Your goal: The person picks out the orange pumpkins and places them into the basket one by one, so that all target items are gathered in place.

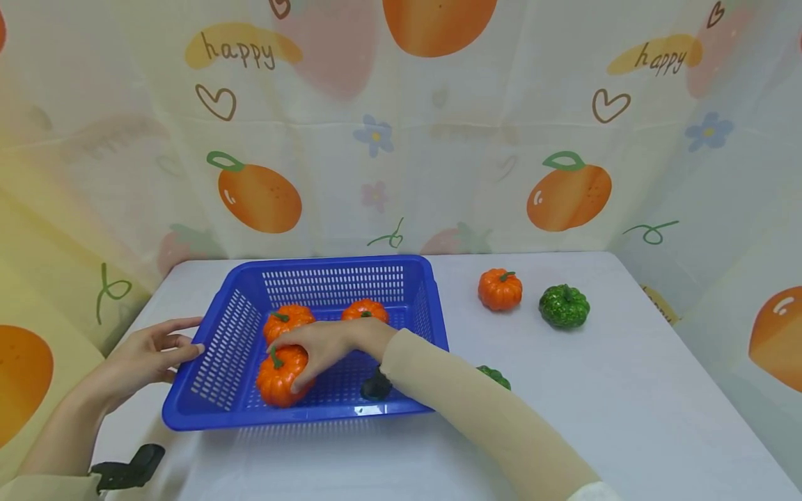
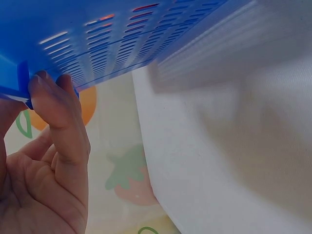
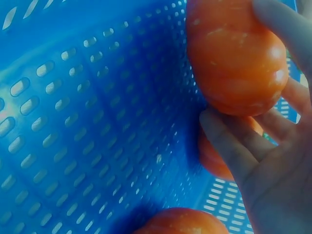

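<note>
A blue plastic basket (image 1: 332,263) with slotted walls lies on the white table. My left hand (image 1: 140,358) grips its left rim, and in the left wrist view the fingers (image 2: 53,105) curl under the rim's edge. My right hand (image 1: 326,342) reaches inside and holds a small orange pumpkin (image 1: 276,384) with a green stem near the basket's front left. Thumb and fingers lie around that pumpkin in the right wrist view. Two more orange pumpkins sit in the basket, one just behind the held one (image 1: 291,314) and one toward the back right (image 1: 365,308), partly hidden by my hand.
Right of the basket, an orange pumpkin (image 1: 500,289) and a green pumpkin (image 1: 564,306) rest on the white table (image 1: 626,390). Another green one (image 1: 495,376) is mostly hidden behind my right sleeve (image 1: 482,410). A fruit-print curtain (image 1: 413,167) hangs behind the table.
</note>
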Demonstrator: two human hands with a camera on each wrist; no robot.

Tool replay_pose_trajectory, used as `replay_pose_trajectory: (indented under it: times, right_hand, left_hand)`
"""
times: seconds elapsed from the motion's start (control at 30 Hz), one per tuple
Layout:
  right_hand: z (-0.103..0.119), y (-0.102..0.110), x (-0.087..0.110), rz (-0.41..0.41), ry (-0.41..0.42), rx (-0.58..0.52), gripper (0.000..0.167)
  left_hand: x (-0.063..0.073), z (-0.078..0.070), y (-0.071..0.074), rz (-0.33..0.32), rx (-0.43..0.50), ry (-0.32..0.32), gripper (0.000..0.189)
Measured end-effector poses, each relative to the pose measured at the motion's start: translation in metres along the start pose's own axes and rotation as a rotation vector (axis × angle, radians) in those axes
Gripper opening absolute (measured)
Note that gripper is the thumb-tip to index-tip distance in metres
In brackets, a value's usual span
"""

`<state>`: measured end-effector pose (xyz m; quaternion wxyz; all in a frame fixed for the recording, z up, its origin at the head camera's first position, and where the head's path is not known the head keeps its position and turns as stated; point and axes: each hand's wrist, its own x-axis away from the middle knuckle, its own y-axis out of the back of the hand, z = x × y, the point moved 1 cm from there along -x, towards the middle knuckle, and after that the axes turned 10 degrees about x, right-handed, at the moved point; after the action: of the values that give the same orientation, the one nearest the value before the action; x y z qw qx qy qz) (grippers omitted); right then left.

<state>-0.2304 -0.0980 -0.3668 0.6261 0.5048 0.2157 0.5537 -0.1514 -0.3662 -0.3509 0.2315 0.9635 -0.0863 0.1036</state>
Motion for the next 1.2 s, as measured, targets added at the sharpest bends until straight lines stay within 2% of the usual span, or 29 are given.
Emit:
replay_pose_trajectory:
  times: [0.37, 0.77, 1.2]
  right_hand:
    - [-0.0028, -0.0054, -0.0047, 0.052, -0.019, 0.034, 0.071]
    - [-0.0028, -0.0069, -0.0066, 0.055, -0.056, 0.003, 0.067]
    - [-0.0003, -0.0086, -0.0088, 0.069, -0.038, 0.029, 0.075]
  left_hand:
    - [0.0002, -0.0001, -0.0004, -0.003, 0.001, 0.000, 0.068]
    - [-0.0002, -0.0004, -0.0003, -0.001, -0.015, 0.003, 0.069]
    - [0.0005, -0.0006, -0.0011, 0.000, -0.007, 0.002, 0.068]
